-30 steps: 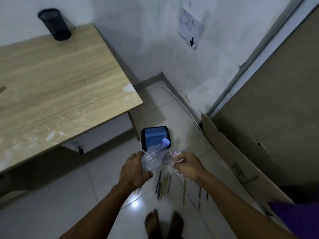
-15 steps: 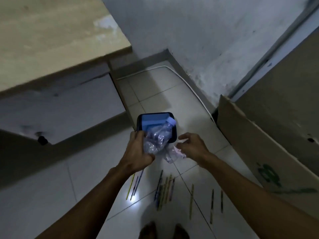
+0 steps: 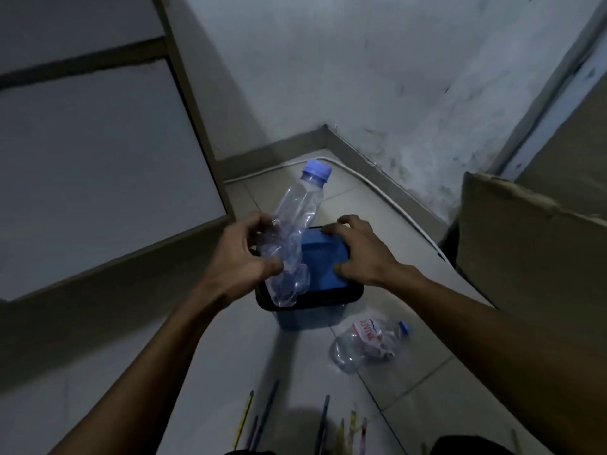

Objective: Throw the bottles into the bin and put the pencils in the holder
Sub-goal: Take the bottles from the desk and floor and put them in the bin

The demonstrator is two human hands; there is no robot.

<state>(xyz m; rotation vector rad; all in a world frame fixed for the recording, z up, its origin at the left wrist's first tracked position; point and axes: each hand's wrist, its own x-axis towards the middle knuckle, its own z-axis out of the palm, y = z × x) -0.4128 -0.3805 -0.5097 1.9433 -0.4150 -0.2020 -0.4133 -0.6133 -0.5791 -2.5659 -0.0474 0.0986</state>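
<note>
Dropped labelled bottle (image 3: 369, 343) now beside bin (image 3: 308, 302)

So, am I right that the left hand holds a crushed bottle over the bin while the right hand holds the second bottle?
Not quite: the head view shows the right hand resting on the bin lid; the second bottle lies on the floor. The left hand does hold a crushed bottle.

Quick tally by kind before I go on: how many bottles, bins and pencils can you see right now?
Bottles: 2, one held in the left hand at, one lying on the floor.
Bins: 1, right hand on its lid.
Pencils: about 7, dim and partly cropped.
Total: about 10.
</note>
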